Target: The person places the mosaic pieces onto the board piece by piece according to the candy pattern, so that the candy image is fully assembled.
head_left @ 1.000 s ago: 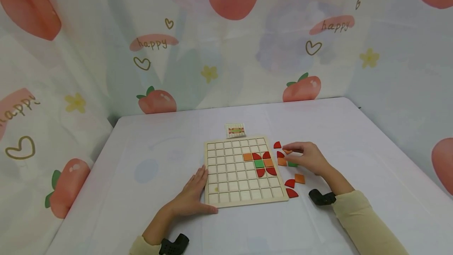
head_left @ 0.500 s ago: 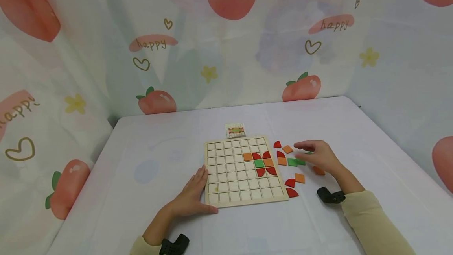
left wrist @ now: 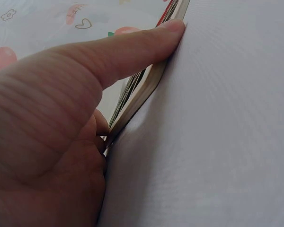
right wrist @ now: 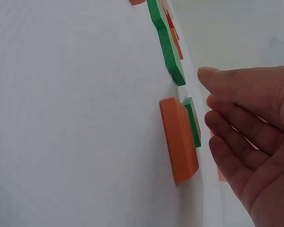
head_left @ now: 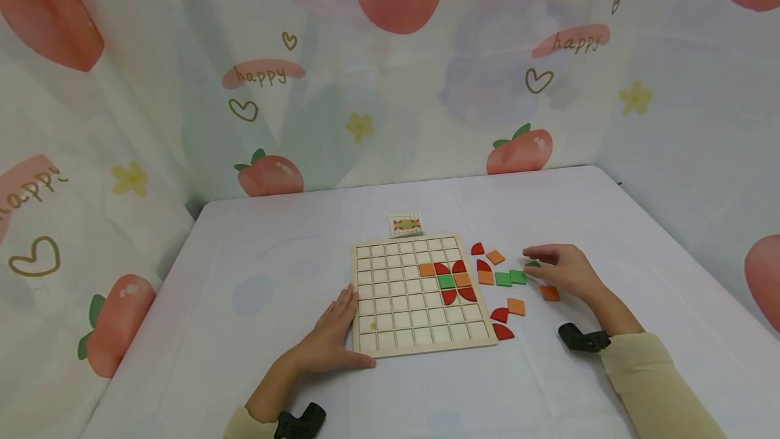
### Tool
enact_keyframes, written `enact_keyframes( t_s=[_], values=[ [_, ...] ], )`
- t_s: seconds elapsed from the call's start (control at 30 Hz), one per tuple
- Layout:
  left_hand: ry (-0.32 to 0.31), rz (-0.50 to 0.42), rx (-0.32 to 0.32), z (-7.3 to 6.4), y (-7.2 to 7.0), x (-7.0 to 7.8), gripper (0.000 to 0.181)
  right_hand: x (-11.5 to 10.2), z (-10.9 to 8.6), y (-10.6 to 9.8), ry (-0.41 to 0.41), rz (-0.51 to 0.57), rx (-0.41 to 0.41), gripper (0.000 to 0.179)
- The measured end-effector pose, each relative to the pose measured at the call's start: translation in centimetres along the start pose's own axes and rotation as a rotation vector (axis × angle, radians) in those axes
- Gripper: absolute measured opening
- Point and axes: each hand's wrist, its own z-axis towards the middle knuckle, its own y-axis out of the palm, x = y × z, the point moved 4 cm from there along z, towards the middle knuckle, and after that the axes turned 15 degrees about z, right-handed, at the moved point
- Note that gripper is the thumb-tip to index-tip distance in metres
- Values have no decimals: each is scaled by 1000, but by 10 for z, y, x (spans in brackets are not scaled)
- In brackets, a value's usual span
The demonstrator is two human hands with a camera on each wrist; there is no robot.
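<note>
Here the left hand spreads against the board, right hand relaxed.

Pale yellow-beige sleeves, black wrist cameras, bare hands.
The right sleeve is long and plain, its surface smooth with soft shading, and ends in a straight cuff a little wider than the wrist; of the left sleeve only the matching end shows, at the bottom edge of the head view. Just past each cuff sits a small, dark, angular unit with a bend in it: the right camera, with a rounded outer end, and the left camera, blockier in outline. The left hand shows fine creases across the base of the thumb in its wrist view; the right hand has rounded fingertips.
</note>
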Motion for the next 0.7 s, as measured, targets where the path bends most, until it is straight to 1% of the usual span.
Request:
enact_keyframes(
  t_s=[0.2,0.33,0.7],
  values=[
    [1,6,-1,0,0,0,119,8,-1,-6,18,-1,-8,47],
    [0,7,-1,0,1,0,120,11,-1,-6,23,1,-33,48],
    [6,-11,-10,-1,0,-1,119,15,1,-6,0,-53,-64,38]
  ],
)
